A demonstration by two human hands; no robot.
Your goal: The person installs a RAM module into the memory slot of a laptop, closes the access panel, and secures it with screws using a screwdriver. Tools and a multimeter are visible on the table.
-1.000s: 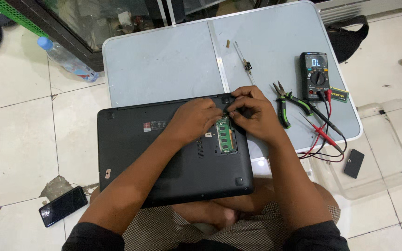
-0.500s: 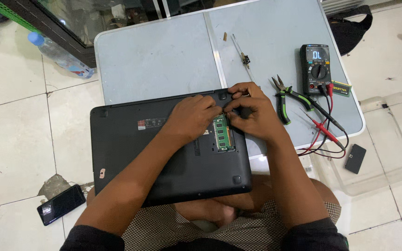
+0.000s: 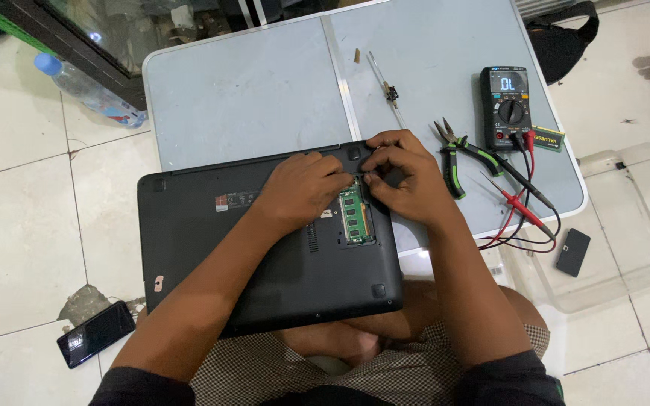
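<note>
Over laptop (image 3: 265, 256) bay | left hand (image 3: 306, 188) fingers curled, pressing memory module (image 3: 353, 214) | right hand (image 3: 408, 177) fingers pinching its top edge

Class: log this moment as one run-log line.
left hand: on laptop | right hand: fingertips at green memory module | pliers, multimeter: on table

Bright, even daylight, soft shadows under both hands (image 3: 355, 184). Mild glare on glass cabinet (image 3: 114, 30) far up-left of them. Sharp centre, slight wide-angle stretch at edges.

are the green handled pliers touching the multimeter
Apart. The head view shows bare table between the pliers and the multimeter; only the probe leads lie near the handles.
</note>
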